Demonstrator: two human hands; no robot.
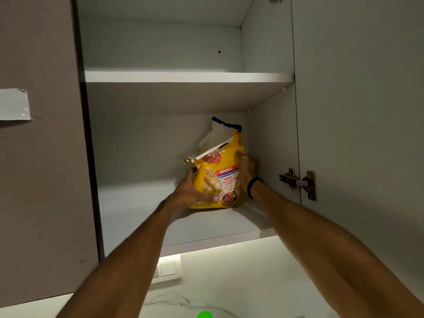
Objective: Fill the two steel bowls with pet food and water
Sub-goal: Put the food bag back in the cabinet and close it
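Note:
A yellow pet food bag (221, 171) with a torn-open top stands upright on the lower shelf (206, 223) of an open wall cabinet, near its right wall. My left hand (191, 190) grips the bag's lower left side, thumb across the front. Around the bag's right edge curls my right hand (247, 169), which wears a dark wristband. The two steel bowls are not in view.
The upper shelf (183, 76) holds nothing visible. The cabinet door (358, 111) stands open at the right with a metal hinge (298, 182). Below are a lit white wall with a switch plate (167, 268), a marble counter (183, 301) and a green cap (204, 314).

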